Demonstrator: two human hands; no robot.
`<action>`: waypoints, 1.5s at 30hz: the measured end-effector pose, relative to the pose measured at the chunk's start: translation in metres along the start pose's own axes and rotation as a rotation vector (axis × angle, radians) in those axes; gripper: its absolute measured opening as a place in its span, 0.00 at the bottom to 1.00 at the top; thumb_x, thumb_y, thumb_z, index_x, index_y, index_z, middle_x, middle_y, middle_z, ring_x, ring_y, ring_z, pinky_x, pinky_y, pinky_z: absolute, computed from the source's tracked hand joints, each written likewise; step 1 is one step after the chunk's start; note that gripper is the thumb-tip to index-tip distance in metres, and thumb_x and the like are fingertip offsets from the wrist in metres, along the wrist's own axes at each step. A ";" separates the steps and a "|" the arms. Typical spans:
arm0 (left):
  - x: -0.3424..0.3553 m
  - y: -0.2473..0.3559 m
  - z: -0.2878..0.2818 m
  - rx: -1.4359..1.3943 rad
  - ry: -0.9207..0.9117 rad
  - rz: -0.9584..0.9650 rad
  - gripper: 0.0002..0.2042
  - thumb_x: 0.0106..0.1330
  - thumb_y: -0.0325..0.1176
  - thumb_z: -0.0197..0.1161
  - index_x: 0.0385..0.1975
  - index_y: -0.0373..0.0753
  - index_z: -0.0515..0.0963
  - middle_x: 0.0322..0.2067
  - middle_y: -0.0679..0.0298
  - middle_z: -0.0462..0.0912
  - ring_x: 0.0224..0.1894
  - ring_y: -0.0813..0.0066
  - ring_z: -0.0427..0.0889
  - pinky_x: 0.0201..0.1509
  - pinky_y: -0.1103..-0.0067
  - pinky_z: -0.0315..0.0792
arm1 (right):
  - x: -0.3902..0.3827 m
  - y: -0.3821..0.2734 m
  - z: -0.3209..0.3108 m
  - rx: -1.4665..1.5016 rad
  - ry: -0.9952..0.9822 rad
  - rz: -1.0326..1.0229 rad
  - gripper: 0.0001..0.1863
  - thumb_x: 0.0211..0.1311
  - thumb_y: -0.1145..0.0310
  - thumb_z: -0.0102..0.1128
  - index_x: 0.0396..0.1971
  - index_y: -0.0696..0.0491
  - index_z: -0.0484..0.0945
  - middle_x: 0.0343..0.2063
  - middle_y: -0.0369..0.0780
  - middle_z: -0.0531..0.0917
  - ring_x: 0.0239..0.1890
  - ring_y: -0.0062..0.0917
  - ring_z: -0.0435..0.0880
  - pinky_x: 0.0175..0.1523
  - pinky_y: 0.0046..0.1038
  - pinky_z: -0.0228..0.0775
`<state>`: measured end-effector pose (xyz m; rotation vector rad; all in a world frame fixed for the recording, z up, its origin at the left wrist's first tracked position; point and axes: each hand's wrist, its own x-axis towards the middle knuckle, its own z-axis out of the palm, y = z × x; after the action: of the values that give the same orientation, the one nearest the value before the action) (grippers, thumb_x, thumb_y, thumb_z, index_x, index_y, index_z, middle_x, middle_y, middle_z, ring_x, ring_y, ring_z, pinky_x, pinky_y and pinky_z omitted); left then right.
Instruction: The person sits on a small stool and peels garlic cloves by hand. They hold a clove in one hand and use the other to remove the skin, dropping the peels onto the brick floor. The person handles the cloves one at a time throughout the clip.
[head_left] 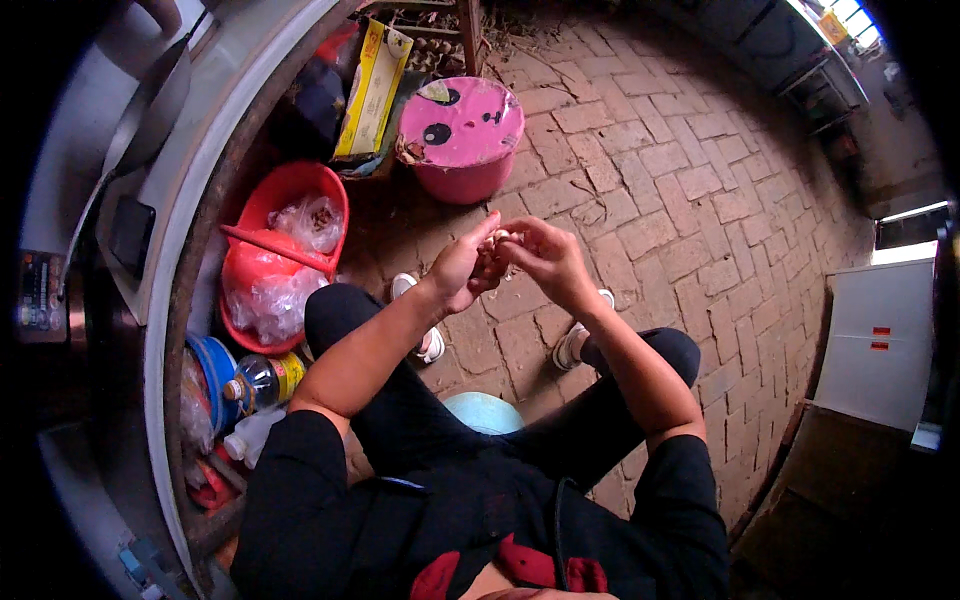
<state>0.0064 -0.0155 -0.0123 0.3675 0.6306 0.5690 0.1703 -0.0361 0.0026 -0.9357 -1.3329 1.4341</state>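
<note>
My left hand [460,270] is cupped, palm up, in front of my knees, its fingers curled under several small pale pieces [497,240]. They look like garlic cloves or peeled bits, too small to name for sure. Close against it, my right hand [550,262] has its thumb and fingers pinched together over the same pieces. What lies between those fingertips is partly hidden. Both hands are held above the brick floor, between my shoes. Beyond them stands a round pink stool [465,150] with a cartoon animal face on its lid.
At left, a red basket [232,318] holds clear and red plastic bags. Nearer me are a blue tub [212,365] and an oil bottle [262,383]. A yellow carton [372,88] leans by the stool. Pale blue seat [483,411] beneath me; brick floor [690,230] spreads right.
</note>
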 end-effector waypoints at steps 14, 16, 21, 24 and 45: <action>-0.002 0.002 0.005 0.084 0.080 0.331 0.09 0.66 0.40 0.58 0.35 0.42 0.73 0.23 0.76 0.71 0.17 0.93 0.61 0.17 0.93 0.54 | -0.001 -0.007 -0.006 -0.040 0.164 0.164 0.13 0.61 0.64 0.61 0.40 0.57 0.79 0.23 0.29 0.78 0.19 0.07 0.65 0.20 0.14 0.52; -0.001 0.000 0.008 0.123 0.126 0.385 0.09 0.66 0.40 0.59 0.35 0.41 0.73 0.23 0.75 0.71 0.17 0.93 0.61 0.17 0.92 0.54 | -0.002 -0.011 -0.007 -0.031 0.145 0.249 0.13 0.61 0.64 0.61 0.39 0.57 0.79 0.24 0.29 0.78 0.17 0.07 0.63 0.19 0.14 0.51; 0.000 -0.004 0.009 0.249 0.154 0.473 0.10 0.66 0.39 0.59 0.36 0.40 0.73 0.24 0.75 0.73 0.17 0.93 0.61 0.18 0.92 0.53 | -0.003 -0.013 -0.010 0.217 0.129 0.408 0.12 0.60 0.64 0.61 0.38 0.56 0.79 0.22 0.28 0.76 0.14 0.07 0.60 0.17 0.14 0.47; -0.002 -0.001 0.008 0.325 0.132 0.477 0.10 0.64 0.41 0.61 0.36 0.41 0.75 0.25 0.74 0.74 0.19 0.93 0.62 0.19 0.92 0.56 | -0.002 -0.015 -0.016 0.295 0.077 0.455 0.11 0.60 0.64 0.61 0.37 0.55 0.79 0.19 0.26 0.73 0.14 0.07 0.58 0.17 0.14 0.45; 0.000 -0.003 0.014 0.681 0.069 0.730 0.14 0.63 0.30 0.61 0.47 0.35 0.75 0.32 0.68 0.77 0.33 0.86 0.77 0.35 0.87 0.72 | 0.001 -0.021 -0.020 0.393 0.107 0.529 0.03 0.53 0.69 0.53 0.23 0.50 0.71 0.13 0.25 0.62 0.12 0.10 0.53 0.17 0.17 0.41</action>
<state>0.0162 -0.0201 -0.0036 1.2524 0.7452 1.0584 0.1918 -0.0301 0.0213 -1.1225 -0.7036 1.9260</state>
